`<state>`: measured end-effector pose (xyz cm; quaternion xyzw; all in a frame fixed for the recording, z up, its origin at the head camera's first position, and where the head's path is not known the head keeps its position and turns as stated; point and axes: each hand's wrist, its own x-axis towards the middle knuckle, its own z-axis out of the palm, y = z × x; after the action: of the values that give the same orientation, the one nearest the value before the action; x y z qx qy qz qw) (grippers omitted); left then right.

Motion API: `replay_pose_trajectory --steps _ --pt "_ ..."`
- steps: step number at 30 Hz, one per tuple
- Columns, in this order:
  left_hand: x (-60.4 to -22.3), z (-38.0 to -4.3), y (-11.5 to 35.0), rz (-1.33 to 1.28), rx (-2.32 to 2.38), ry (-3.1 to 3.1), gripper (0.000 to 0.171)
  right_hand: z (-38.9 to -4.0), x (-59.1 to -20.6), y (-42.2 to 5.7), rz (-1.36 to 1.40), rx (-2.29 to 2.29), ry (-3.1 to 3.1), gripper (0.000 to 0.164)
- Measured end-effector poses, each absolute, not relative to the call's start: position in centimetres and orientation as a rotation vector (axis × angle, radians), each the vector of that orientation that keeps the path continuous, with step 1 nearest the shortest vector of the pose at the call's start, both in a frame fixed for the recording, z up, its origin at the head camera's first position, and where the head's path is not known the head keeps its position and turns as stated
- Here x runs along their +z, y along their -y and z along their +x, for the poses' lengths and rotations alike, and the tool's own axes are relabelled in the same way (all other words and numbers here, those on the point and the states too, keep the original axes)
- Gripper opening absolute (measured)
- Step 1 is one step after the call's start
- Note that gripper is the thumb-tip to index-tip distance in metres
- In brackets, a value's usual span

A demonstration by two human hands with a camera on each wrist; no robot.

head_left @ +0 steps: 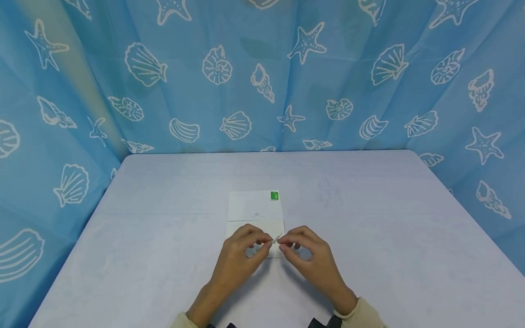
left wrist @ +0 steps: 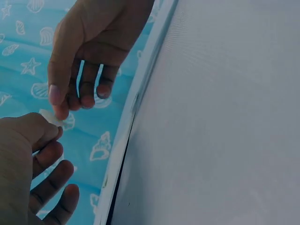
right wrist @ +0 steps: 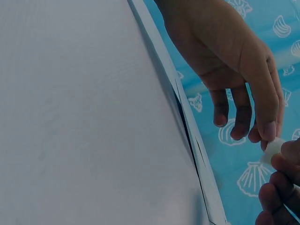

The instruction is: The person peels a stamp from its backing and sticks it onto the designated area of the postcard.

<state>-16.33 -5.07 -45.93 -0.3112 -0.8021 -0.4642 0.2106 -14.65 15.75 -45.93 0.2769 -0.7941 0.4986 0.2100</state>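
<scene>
A small white piece (head_left: 275, 239), thin and pale, is held up between both hands; its exact kind is too small to make out. One end is pinched by the thumb and forefinger of my left hand (head_left: 238, 262). My right hand (head_left: 316, 262) pinches the other end with its fingertips. The same white piece (left wrist: 49, 117) shows in the left wrist view, and the right wrist view has the piece (right wrist: 272, 151) between the two hands' fingers. Beneath the hands lies a white envelope-like paper (head_left: 248, 205) with a crease across it and a green stamp (head_left: 274, 196) at its top right corner.
A white-covered table (head_left: 369, 196) extends around the paper on all sides. Blue curtain (head_left: 184, 91) printed with shells and starfish hangs behind the table's far edge and along both sides. Dark straps (head_left: 326, 322) show at the wrists.
</scene>
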Motion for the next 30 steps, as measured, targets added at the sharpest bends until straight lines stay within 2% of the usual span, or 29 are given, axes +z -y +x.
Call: replay_pose_trajectory --steps 9,21,25,30 --pt "-45.9 -16.5 5.0 -0.983 -0.899 2.163 0.009 -14.4 -46.1 -15.1 0.626 1.473 2.307 0.012" --pt "-46.1 -16.6 4.9 -1.045 -0.822 2.157 0.008 -14.2 -46.4 -14.9 0.562 1.5 2.331 0.008" --pt "-46.2 -16.5 4.9 -1.029 -0.865 2.162 0.008 -13.9 -45.5 -14.6 0.518 1.51 2.329 0.008" --pt "-46.2 -16.3 4.8 -0.904 -1.187 2.185 0.007 -14.2 -45.7 -15.1 0.429 1.589 2.344 0.005"
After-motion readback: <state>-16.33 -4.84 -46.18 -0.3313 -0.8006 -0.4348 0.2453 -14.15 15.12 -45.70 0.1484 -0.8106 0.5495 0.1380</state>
